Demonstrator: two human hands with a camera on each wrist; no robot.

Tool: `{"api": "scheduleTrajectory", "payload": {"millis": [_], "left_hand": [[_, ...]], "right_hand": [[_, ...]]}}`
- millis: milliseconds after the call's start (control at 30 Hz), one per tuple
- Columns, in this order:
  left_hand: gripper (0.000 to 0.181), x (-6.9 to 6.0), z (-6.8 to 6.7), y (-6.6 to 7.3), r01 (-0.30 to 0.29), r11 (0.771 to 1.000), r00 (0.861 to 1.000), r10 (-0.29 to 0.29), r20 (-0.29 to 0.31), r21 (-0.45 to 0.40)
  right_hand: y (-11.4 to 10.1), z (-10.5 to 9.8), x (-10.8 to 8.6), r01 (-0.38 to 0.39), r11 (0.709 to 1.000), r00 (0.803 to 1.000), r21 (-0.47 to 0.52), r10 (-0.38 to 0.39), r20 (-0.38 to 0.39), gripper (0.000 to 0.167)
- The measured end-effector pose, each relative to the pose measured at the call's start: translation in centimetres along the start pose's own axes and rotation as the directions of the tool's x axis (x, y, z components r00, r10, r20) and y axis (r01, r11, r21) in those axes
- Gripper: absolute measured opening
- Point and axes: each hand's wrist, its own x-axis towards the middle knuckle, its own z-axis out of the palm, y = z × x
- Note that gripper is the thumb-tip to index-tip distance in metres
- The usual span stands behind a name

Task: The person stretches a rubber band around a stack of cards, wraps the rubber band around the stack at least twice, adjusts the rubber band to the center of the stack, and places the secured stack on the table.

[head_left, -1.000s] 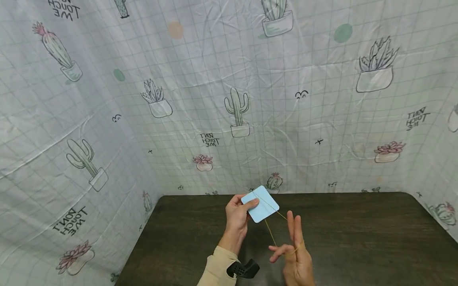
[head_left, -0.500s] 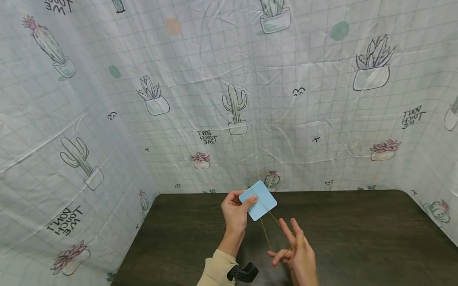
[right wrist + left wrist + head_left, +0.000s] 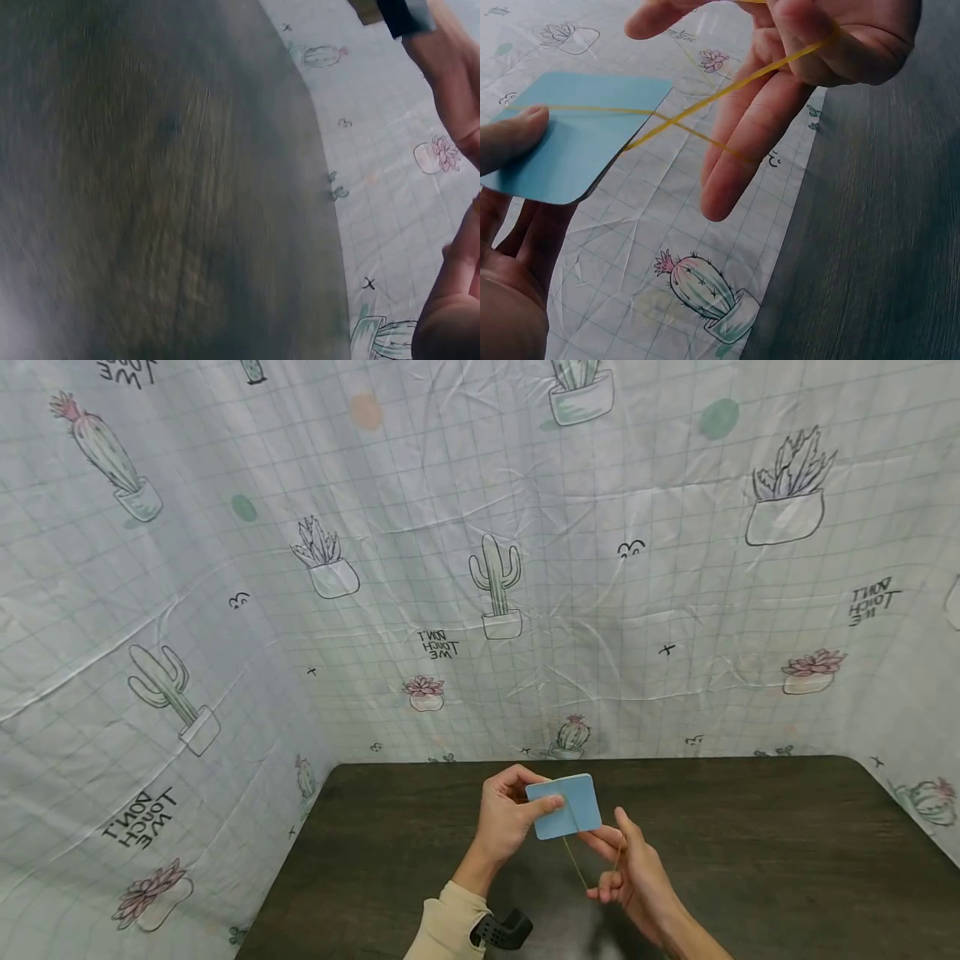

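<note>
Head view: the left hand [image 3: 508, 817] pinched the blue card [image 3: 585, 797], with its thumb on the front and its fingers behind.
Blue card: it was at the tip of the left hand, on the side near the right hand [image 3: 639, 881], up over the table [image 3: 757, 852].
Right hand: it was just beside the card's low edge. Some fingers were long and straight, and some were bent, hooking the yellow band [image 3: 727, 91].
Yellow band: it went across the front of the card, by the left thumb, then over to the right hand. It was pulled tight, and two bits of it crossed between the card and the right fingers.
Black strap: this [image 3: 504, 930] was on the arm behind the left hand, next to the cream sleeve [image 3: 448, 920].
Table: it was dark brown, under both hands.
White cloth: this [image 3: 697, 610] hung past the hands, behind the table. It had thin squares, potted cactus pictures and backward words on it.
</note>
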Motion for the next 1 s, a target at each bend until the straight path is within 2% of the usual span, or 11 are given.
{"api": "scheduleTrajectory", "payload": {"millis": [167, 300, 533, 733, 1000], "left_hand": [[0.016, 0.1, -0.4, -0.1, 0.018, 1.0, 0.997, -0.019, 0.075, 0.021], [0.017, 0.3, -0.7, -0.2, 0.042, 0.999, 0.991, -0.045, 0.123, 0.026], [0.02, 0.5, -0.8, -0.5, 0.054, 0.998, 0.979, -0.059, 0.196, 0.03], [0.018, 0.5, -0.7, -0.6, 0.071, 0.997, 0.972, -0.078, 0.22, 0.041], [0.018, 0.6, -0.5, -0.4, 0.112, 0.991, 0.967, -0.126, 0.222, 0.072]], "right_hand": [[-0.9, -0.6, 0.8, -0.041, 0.995, 0.993, -0.092, 0.05, 0.107, 0.103], [-1.3, -0.9, 1.5, -0.048, 0.988, 0.984, -0.149, 0.072, 0.161, 0.104], [-1.9, -1.2, 1.9, -0.041, 0.981, 0.961, -0.189, 0.091, 0.263, 0.1], [-2.3, -1.5, 1.9, -0.044, 0.975, 0.949, -0.216, 0.109, 0.296, 0.096], [-3.0, -1.3, 2.2, -0.081, 0.962, 0.94, -0.259, 0.16, 0.302, 0.1]]}}
